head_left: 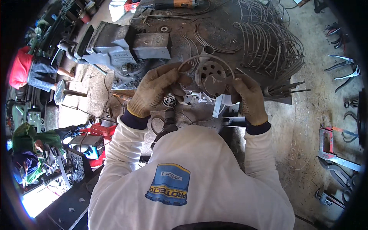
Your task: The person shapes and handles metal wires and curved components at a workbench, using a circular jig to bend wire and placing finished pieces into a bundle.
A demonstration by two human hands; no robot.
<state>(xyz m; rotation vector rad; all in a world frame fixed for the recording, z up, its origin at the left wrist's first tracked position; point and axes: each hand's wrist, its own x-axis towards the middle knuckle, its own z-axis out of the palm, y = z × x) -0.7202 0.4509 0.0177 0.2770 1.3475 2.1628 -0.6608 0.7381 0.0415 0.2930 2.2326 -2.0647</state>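
A thin metal rod (207,56), bent into an arc, spans between my two gloved hands at the front edge of the workbench. My left hand (155,86) pinches its left end, fingers closed. The right end is in my right hand (249,97), with the fingers curled round it. Under the arc sits a round metal disc with holes (209,69), and a short piece of pipe (207,51) stands just behind it. A smaller round plate (214,85) partly covers the disc's near side.
Left on the bench stands a large grey vise (115,50). Bent wire rings (268,46) are heaped at the right, near curved loose rods (203,38). A power tool (184,4) lies at the back. Pliers (345,67) and a hacksaw (327,143) are far right. Another person (38,73) is at the left.
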